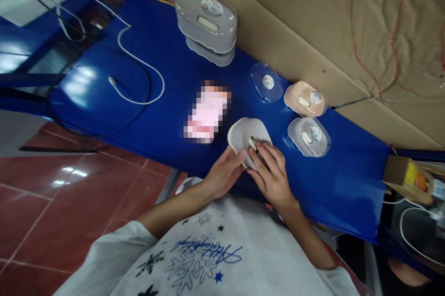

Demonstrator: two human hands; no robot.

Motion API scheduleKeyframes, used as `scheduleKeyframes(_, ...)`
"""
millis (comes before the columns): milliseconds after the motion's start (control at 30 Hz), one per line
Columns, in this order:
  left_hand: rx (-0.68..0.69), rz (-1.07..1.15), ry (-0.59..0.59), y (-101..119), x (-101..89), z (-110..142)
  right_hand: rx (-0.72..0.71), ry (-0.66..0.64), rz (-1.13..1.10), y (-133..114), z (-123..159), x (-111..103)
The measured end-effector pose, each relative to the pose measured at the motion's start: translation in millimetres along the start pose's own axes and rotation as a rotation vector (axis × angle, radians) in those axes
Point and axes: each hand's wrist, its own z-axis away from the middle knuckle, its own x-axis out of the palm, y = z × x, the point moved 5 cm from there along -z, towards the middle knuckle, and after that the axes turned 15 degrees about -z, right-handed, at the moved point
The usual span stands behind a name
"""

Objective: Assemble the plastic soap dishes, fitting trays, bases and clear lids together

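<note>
Close to my body, a small grey lidded plastic container [244,130] is held tilted between my two hands over the table's near edge. My left hand [225,170] grips its near left side, with the thumb on top and the other fingers hidden beneath. My right hand [273,170] lies over its right side, fingers bent by the cream handle [252,144] on top. To the right sit a peach container [302,96] and another grey container [306,137], each with a clear cover and a round sticker. Behind them is a loose clear cover [259,87] with a sticker.
Larger grey containers [208,36] are stacked at the back of the blue table [167,124]. A pixelated pink item [206,115] lies left of my hands. A white cable [139,59] loops across the left side. Cardboard [278,27] borders the back; a small box [405,177] stands right.
</note>
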Motion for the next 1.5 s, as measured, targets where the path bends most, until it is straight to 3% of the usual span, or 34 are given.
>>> scheduleKeyframes(167, 0.009, -0.016, 0.055, -0.2, 0.6, -0.9, 0.009, -0.007, -0.031, 0.5, 3.0, 2.3)
scheduleKeyframes(267, -0.052, -0.006, 0.097, -2.5, -5.5, 1.3, 0.015, -0.019, -0.118, 9.5, -4.2, -8.5)
scheduleKeyframes(433, -0.148, 0.016, 0.094, -6.6, -14.6, 9.9, 0.137, 0.170, -0.062, 53.0, -61.0, -38.9)
scheduleKeyframes(600, -0.173, 0.011, 0.129, -7.8, -20.3, 15.5, 0.245, 0.022, 0.108, 99.8, -122.9, -12.9)
scheduleKeyframes(767, -0.189, 0.002, 0.148, -5.3, -24.5, 15.6, 0.325, 0.076, 0.064, 113.7, -117.0, 3.1)
scheduleKeyframes(967, -0.195, 0.017, 0.169, -3.9, -25.9, 9.5, 0.306, 0.284, -0.206, 80.2, -74.7, -33.9)
scheduleKeyframes(1067, -0.193, 0.020, 0.141, -2.7, -22.3, 6.3, 0.286, 0.271, -0.297, 45.5, -50.7, -46.0)
scheduleKeyframes(1233, -0.195, 0.005, 0.050, -2.2, -12.3, 3.8, 0.203, 0.229, -0.216, -0.6, -15.7, -40.0)
scheduleKeyframes(1500, -0.150, -0.014, 0.029, -1.9, 4.2, 4.8, 0.197, 0.226, -0.092, -6.2, 3.6, -23.3)
